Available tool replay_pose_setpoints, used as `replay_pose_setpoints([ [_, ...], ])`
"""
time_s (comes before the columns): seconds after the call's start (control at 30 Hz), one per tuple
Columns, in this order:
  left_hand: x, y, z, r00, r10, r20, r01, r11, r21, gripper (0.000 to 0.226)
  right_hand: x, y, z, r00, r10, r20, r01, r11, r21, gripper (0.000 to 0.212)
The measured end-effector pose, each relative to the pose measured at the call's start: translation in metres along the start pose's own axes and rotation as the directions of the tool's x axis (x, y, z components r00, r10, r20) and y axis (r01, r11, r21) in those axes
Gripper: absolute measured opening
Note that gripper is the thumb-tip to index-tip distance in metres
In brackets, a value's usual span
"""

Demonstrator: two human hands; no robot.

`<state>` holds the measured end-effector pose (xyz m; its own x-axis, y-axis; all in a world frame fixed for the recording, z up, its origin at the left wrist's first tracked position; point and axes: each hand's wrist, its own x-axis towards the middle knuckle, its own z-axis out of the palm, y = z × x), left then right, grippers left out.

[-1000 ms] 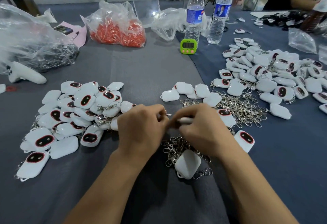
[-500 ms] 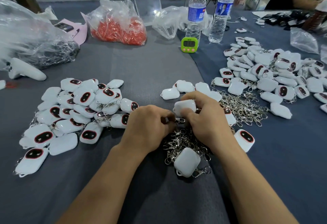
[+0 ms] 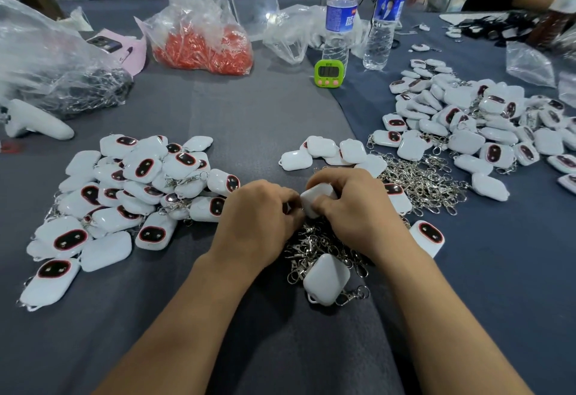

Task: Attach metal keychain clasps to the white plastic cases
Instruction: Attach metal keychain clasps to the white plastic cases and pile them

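over the clasps, mid-table: gripping a case in the right hand, fingers curled round it; meeting its left edge with the left hand, fingers curled, hold hidden, cannot tell.

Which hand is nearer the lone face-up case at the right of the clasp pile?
Right. The right hand sits just left of the case; the left hand is farther left, beyond it.
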<state>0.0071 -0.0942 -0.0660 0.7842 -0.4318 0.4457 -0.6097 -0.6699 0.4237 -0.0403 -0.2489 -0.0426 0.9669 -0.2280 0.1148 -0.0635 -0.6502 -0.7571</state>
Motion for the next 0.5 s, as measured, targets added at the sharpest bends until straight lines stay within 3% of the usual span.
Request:
replay_pose_setpoints([
  [0.17, -0.003, 0.002, 0.001, 0.997, 0.056, -0.05, -0.055, 0.998, 0.028, 0.005, 0.001, 0.002, 0.003, 0.995, 0.095, -0.023, -0.093, 0.992, 0.09, 0.018],
  [0.27, -0.001, 0.001, -0.004, 0.993, -0.014, -0.114, -0.008, 0.982, -0.19, 0.01, 0.003, 0.001, 0.001, 0.964, 0.264, 0.028, -0.252, 0.875, 0.414, 0.023],
  [0.33, 0.001, 0.0, -0.007, 0.991, -0.116, -0.068, 0.081, 0.919, -0.387, 0.02, 0.003, 0.0, -0.002, 0.95, 0.293, 0.109, -0.299, 0.756, 0.582, 0.024],
  [0.5, 0.005, -0.001, -0.009, 0.982, -0.175, 0.074, 0.183, 0.768, -0.614, 0.018, 0.0, -0.003, -0.011, 0.946, 0.247, 0.208, -0.317, 0.585, 0.747, 0.034],
])
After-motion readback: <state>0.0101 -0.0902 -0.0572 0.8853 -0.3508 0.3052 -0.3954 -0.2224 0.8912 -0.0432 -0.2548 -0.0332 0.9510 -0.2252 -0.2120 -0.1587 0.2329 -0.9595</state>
